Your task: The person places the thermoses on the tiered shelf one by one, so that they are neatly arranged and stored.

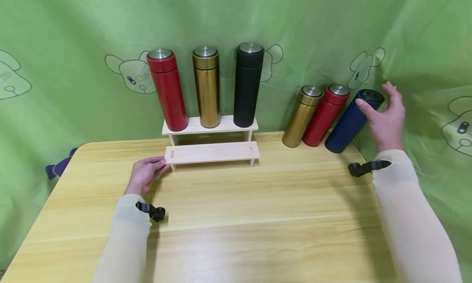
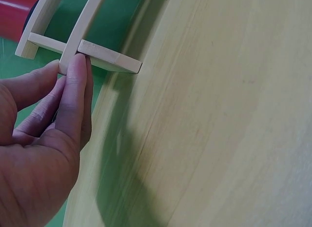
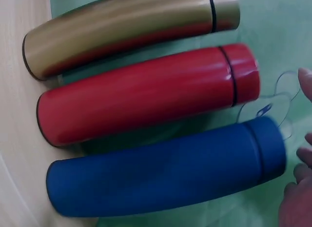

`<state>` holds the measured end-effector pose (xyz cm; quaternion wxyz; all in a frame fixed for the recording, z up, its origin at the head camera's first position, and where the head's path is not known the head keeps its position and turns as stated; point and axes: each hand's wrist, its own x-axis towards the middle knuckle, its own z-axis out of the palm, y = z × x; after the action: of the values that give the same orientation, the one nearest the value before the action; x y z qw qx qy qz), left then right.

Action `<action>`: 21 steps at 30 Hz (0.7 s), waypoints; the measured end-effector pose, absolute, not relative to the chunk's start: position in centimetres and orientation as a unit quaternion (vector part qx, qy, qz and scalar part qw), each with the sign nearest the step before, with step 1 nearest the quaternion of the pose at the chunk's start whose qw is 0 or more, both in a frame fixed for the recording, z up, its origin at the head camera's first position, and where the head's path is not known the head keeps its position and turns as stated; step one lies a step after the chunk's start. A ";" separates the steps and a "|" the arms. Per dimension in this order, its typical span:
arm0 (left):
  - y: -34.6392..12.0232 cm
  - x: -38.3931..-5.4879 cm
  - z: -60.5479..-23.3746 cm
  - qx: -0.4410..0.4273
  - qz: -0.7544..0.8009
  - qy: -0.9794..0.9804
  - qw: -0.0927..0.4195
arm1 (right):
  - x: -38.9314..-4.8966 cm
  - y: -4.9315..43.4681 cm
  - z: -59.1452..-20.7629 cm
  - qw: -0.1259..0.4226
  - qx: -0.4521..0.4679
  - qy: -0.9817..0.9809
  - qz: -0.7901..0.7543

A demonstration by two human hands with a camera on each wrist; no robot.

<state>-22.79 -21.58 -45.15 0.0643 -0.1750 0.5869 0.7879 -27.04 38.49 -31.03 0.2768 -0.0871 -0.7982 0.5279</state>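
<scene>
At the left end of a small two-tier wooden rack [image 1: 212, 152], my left hand [image 1: 145, 174] pinches the corner of the lower shelf between thumb and fingers. The left wrist view shows this grip on the shelf end [image 2: 73, 46] closely. On the upper tier stand a red thermos flask [image 1: 169, 94], a gold one [image 1: 208, 92] and a black one [image 1: 246, 90]. My right hand [image 1: 387, 119] is spread beside the top of a blue thermos flask [image 1: 348, 123]. In the right wrist view its fingers [image 3: 304, 156] are apart from the blue lid.
Left of the blue flask stand another red flask [image 1: 324, 119] and another gold flask [image 1: 302, 119] on the wooden table [image 1: 236, 217]. A green curtain [image 1: 295, 20] with cartoon heads hangs behind the table and along its right side. Something purple [image 1: 60, 166] shows past the left edge.
</scene>
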 end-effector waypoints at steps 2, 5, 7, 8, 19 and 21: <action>-21.6 -22.7 -45.1 -0.174 0.787 0.588 0.065 | -27.5 39.0 -31.5 0.267 -0.111 -0.803 0.521; -21.6 -22.7 -45.0 -0.174 0.787 0.588 0.067 | -28.1 39.5 -32.3 0.254 -0.135 -0.805 0.518; -21.6 -22.7 -44.9 -0.177 0.784 0.591 0.068 | -28.4 39.9 -32.7 0.243 -0.143 -0.805 0.522; -21.6 -22.7 -44.9 -0.177 0.784 0.591 0.068 | -28.5 40.0 -32.8 0.239 -0.145 -0.804 0.525; -21.5 -22.7 -44.9 -0.176 0.786 0.589 0.068 | -29.3 41.0 -33.8 0.234 -0.177 -0.756 0.585; -21.5 -22.7 -44.8 -0.178 0.785 0.589 0.067 | -29.3 41.0 -33.9 0.238 -0.173 -0.748 0.595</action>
<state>-22.66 -21.49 -44.84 0.0667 -0.1782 0.5892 0.7853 -29.29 41.03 -33.86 0.2383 -0.1734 -0.7476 0.5952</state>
